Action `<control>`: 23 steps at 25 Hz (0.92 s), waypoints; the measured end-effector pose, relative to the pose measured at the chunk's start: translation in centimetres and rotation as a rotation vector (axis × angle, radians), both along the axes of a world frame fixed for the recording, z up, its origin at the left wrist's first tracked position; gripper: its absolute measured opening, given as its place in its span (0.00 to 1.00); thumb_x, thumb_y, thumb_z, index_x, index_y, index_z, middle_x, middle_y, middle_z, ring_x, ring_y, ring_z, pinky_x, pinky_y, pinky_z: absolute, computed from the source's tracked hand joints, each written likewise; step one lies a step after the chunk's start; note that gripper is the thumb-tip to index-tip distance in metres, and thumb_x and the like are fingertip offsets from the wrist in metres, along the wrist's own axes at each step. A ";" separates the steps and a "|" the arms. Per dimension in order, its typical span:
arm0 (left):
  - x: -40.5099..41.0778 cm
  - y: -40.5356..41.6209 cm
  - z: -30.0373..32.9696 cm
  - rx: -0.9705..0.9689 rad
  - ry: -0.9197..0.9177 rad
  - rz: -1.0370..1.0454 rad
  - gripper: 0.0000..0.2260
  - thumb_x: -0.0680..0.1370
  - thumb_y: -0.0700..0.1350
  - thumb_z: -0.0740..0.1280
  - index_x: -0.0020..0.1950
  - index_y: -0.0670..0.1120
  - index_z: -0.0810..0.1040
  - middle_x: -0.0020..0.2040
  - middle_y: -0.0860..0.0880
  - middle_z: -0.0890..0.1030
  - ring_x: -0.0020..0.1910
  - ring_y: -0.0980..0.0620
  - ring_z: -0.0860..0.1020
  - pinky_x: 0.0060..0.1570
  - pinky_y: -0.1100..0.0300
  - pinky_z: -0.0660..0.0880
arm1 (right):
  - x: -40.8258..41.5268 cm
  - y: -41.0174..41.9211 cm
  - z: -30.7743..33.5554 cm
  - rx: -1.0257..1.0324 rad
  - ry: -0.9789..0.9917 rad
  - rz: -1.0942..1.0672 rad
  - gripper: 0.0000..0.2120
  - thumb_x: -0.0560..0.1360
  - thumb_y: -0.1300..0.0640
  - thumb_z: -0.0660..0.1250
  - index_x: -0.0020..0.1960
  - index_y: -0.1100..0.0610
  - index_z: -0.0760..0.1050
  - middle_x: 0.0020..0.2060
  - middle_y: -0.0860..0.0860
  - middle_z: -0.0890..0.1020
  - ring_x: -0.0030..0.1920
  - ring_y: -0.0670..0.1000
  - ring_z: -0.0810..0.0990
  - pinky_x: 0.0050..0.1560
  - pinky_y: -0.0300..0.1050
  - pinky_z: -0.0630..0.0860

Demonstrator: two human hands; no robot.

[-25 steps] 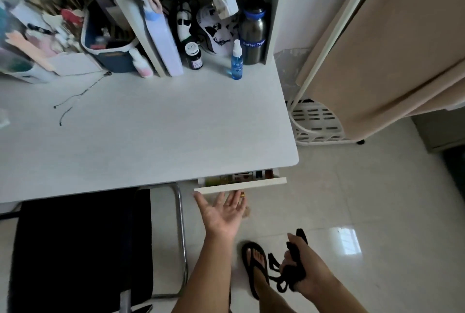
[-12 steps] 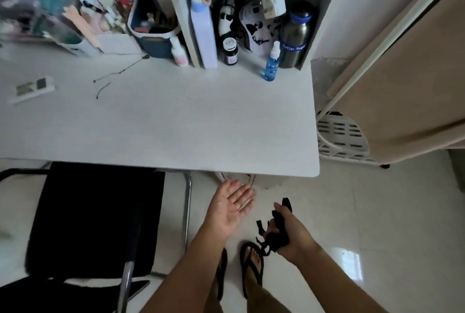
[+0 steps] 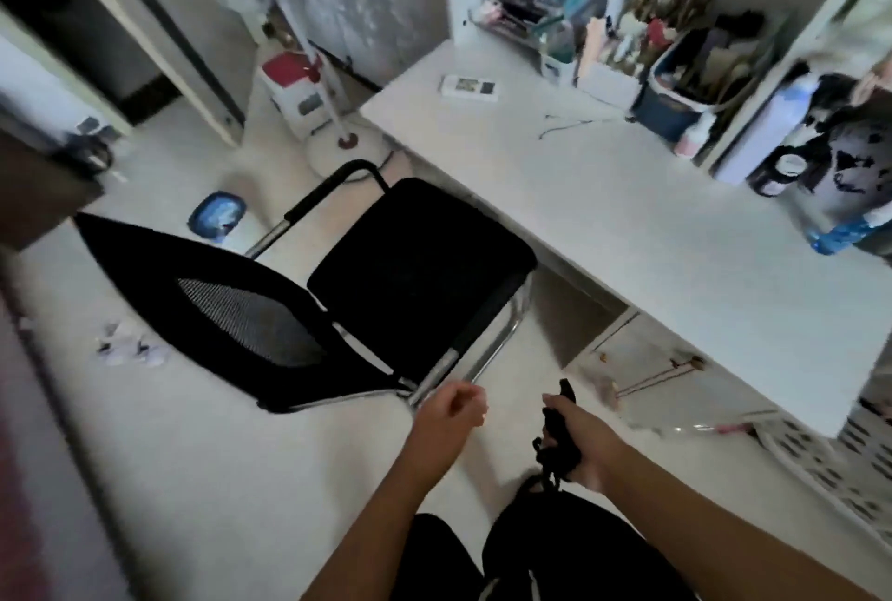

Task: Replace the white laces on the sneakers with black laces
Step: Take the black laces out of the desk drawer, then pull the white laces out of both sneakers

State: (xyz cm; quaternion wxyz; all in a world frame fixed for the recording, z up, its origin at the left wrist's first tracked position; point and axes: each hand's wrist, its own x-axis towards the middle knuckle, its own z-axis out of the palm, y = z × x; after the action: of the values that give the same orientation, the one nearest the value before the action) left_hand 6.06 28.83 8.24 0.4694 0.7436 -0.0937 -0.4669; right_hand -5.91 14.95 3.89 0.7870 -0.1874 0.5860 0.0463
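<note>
Gripping black laces (image 3: 559, 441), right hand (image 3: 581, 443); left hand (image 3: 451, 412) loosely curled, empty; black chair (image 3: 420, 272) ahead beside white desk (image 3: 651, 233).

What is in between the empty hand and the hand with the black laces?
Nothing but bare pale floor: the head view shows an open gap between the left hand and the right hand gripping the black laces.
</note>
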 end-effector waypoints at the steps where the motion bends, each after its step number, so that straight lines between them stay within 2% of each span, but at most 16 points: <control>1: 0.9 2.7 0.5 -0.008 -0.016 0.063 0.03 0.78 0.42 0.65 0.49 0.45 0.78 0.41 0.48 0.80 0.36 0.61 0.78 0.38 0.68 0.73 | 2.1 2.5 0.4 -0.013 0.006 0.093 0.17 0.77 0.56 0.64 0.33 0.56 0.62 0.20 0.51 0.64 0.17 0.48 0.61 0.19 0.37 0.62; 5: 4.7 15.9 1.3 -0.020 -0.076 0.263 0.03 0.78 0.44 0.65 0.49 0.50 0.78 0.45 0.49 0.83 0.40 0.58 0.80 0.42 0.66 0.75 | 10.9 14.2 1.1 -0.061 -0.037 0.393 0.14 0.76 0.57 0.65 0.34 0.58 0.66 0.22 0.52 0.66 0.18 0.49 0.64 0.22 0.39 0.66; 8: 8.1 28.3 1.3 0.001 -0.093 0.454 0.04 0.78 0.42 0.65 0.49 0.49 0.78 0.43 0.51 0.83 0.37 0.60 0.80 0.38 0.68 0.74 | 16.8 24.0 1.0 -0.067 -0.079 0.504 0.12 0.76 0.58 0.66 0.37 0.58 0.67 0.23 0.53 0.68 0.20 0.50 0.68 0.25 0.41 0.69; 12: 12.4 43.5 0.5 0.049 -0.160 0.693 0.03 0.78 0.41 0.65 0.49 0.47 0.79 0.41 0.50 0.82 0.36 0.58 0.80 0.35 0.70 0.73 | 24.6 35.4 1.2 -0.054 -0.142 0.659 0.07 0.77 0.59 0.65 0.43 0.62 0.70 0.33 0.59 0.75 0.32 0.55 0.75 0.33 0.48 0.75; 16: 16.5 50.5 0.2 0.062 -0.125 0.755 0.03 0.78 0.40 0.65 0.48 0.47 0.78 0.42 0.48 0.81 0.36 0.56 0.79 0.34 0.71 0.71 | 30.7 41.6 2.4 -0.052 -0.182 0.696 0.06 0.78 0.62 0.61 0.42 0.62 0.70 0.35 0.59 0.75 0.35 0.56 0.75 0.37 0.50 0.74; 19: 22.6 53.6 -0.7 0.048 -0.095 0.725 0.03 0.77 0.41 0.66 0.47 0.49 0.78 0.41 0.49 0.82 0.36 0.58 0.79 0.35 0.71 0.71 | 36.8 44.1 1.9 -0.088 -0.164 0.721 0.01 0.77 0.63 0.63 0.48 0.60 0.72 0.37 0.57 0.76 0.37 0.55 0.76 0.39 0.52 0.73; 23: 32.3 56.3 -1.8 0.061 -0.083 0.724 0.03 0.76 0.43 0.67 0.46 0.50 0.78 0.40 0.50 0.82 0.39 0.54 0.80 0.38 0.66 0.72 | 45.9 45.5 -0.1 -0.137 -0.102 0.789 0.06 0.77 0.60 0.64 0.54 0.59 0.72 0.40 0.57 0.77 0.40 0.55 0.76 0.40 0.54 0.74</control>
State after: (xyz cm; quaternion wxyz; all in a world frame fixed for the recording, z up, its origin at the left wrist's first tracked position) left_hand 38.32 85.13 6.40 0.5775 0.7607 0.1706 -0.2423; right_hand 40.01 60.48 3.80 0.7227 -0.4519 0.4310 0.2962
